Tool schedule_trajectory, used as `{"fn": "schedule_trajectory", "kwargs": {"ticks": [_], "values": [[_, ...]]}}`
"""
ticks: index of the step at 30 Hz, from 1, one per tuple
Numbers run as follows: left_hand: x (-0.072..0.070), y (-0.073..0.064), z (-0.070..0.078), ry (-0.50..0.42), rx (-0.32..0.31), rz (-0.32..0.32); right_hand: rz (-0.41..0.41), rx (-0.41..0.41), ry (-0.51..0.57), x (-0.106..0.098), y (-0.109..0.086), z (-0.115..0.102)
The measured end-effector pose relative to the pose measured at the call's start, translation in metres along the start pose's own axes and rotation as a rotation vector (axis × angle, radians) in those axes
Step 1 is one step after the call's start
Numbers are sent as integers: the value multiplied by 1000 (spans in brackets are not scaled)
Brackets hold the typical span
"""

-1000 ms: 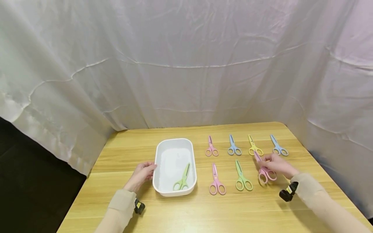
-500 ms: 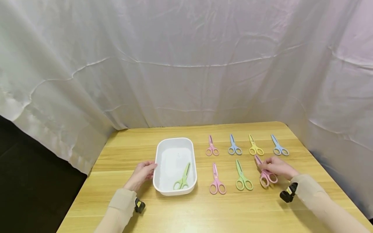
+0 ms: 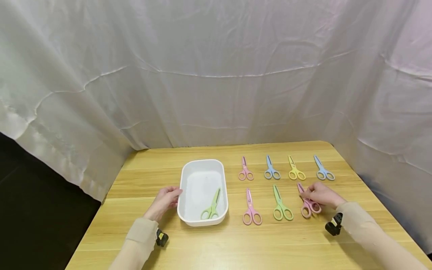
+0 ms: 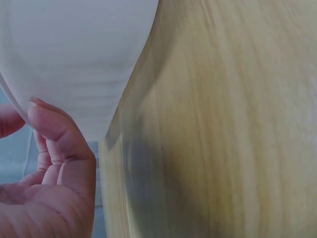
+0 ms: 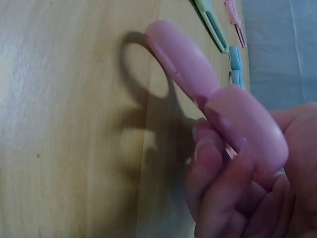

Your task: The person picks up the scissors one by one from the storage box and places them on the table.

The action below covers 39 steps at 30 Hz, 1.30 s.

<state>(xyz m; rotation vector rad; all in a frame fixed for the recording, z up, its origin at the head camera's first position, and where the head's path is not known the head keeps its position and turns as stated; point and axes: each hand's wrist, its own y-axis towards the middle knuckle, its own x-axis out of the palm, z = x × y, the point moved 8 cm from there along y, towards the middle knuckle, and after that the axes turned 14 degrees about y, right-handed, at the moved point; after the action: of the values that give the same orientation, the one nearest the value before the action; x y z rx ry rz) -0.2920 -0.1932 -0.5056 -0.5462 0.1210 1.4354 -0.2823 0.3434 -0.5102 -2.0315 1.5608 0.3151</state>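
Note:
At the right of the table my right hand (image 3: 322, 194) pinches a pair of pink scissors (image 3: 308, 203) near the blades. Their pink handle loops (image 5: 185, 59) face the right wrist camera, with a shadow cast on the wood beside them. My left hand (image 3: 164, 202) holds the left rim of a white plastic tray (image 3: 202, 223). In the left wrist view, its thumb (image 4: 49, 121) lies against the tray wall (image 4: 74, 59), and a finger is on the other side of the rim. One pair of green scissors (image 3: 214, 204) lies inside the tray.
Between tray and right hand lie pink scissors (image 3: 249, 205) and green scissors (image 3: 278, 202). A back row holds pink scissors (image 3: 244, 169), blue scissors (image 3: 269, 167), yellow scissors (image 3: 293, 168) and more blue scissors (image 3: 320, 168). Behind the wooden table (image 3: 222, 247) hangs a pale curtain (image 3: 216, 105).
The right hand has brought the pink scissors slightly nearer and lower, away from the yellow scissors that their tip overlapped. The left hand and tray have stayed put.

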Motion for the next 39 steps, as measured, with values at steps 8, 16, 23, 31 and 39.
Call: {"fn": "schedule_trajectory", "kwargs": {"ticks": [8, 16, 23, 31, 39], "values": [[1, 0, 1, -9, 3, -15, 38, -21, -154, -6, 0, 1], [2, 0, 1, -3, -5, -13, 135, -39, -322, -14, -4, -2], [2, -2, 2, 5, 2, -6, 183, -53, -381, -18, -5, -4], [2, -3, 2, 5, 2, 2, 188, -42, -352, -17, -5, -6], [2, -2, 1, -3, 1, -1, 149, -58, -334, -8, -2, -6]]}}
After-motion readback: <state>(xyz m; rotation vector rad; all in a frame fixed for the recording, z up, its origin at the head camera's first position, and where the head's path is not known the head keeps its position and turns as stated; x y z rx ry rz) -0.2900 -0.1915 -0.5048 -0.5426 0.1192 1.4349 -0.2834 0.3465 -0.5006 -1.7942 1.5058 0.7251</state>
